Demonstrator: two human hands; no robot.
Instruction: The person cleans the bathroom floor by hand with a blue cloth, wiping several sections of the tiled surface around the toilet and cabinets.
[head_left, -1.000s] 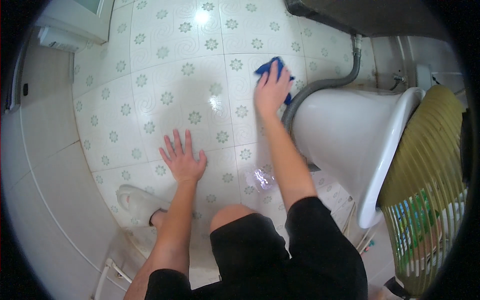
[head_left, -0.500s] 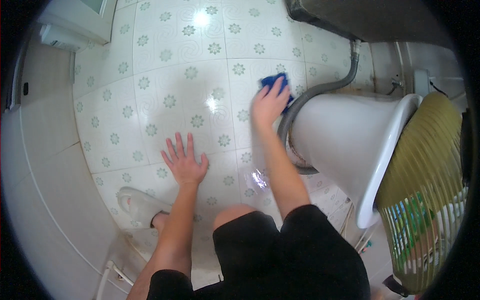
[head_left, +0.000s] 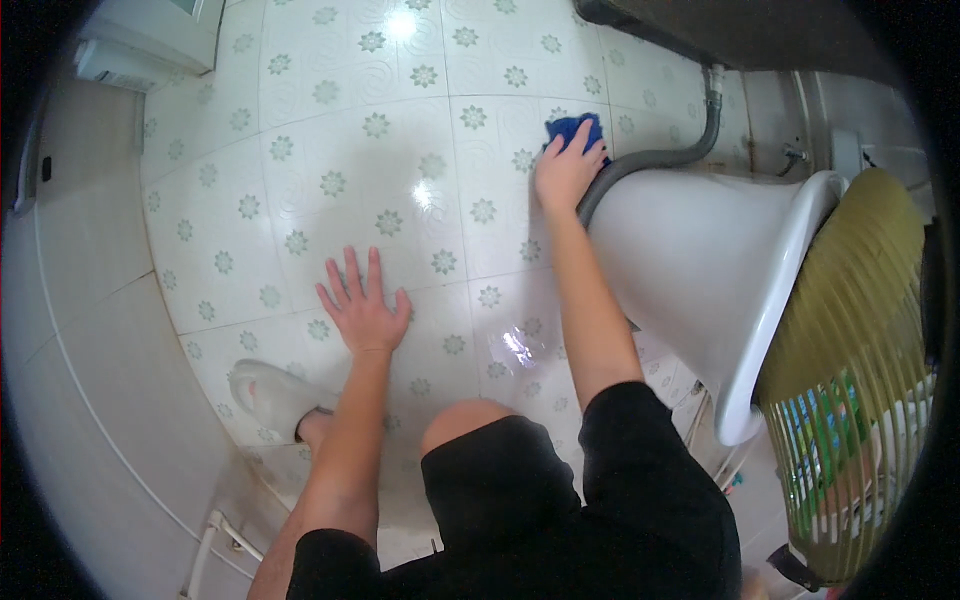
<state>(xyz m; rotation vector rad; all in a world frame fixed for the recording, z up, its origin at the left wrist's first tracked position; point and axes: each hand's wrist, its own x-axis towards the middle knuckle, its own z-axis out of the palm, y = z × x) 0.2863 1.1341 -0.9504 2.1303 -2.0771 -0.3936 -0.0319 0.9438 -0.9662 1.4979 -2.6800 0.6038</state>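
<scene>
A crumpled blue cloth (head_left: 576, 128) lies under the fingers of my right hand (head_left: 570, 175), which presses it on the tiled floor (head_left: 375, 165) beside a grey hose (head_left: 655, 157). My left hand (head_left: 366, 308) rests flat on the tiles with its fingers spread and nothing in it. The floor is white with green flower patterns, and a glossy, wet-looking patch (head_left: 515, 347) shines between my arms. Part of the cloth is hidden beneath my right hand.
To the right stands a white pedestal basin (head_left: 690, 250), with a yellow-green slatted basket (head_left: 850, 350) against its rim. The hose curves round its base. A dark cabinet-like block (head_left: 760, 35) overhangs the far right. A pale slipper (head_left: 275, 398) is on my left foot, near the left wall (head_left: 95, 290).
My right hand and the blue cloth have moved forward and to the right, up against the hose. The left hand stays flat on the floor. The view has shifted slightly.
</scene>
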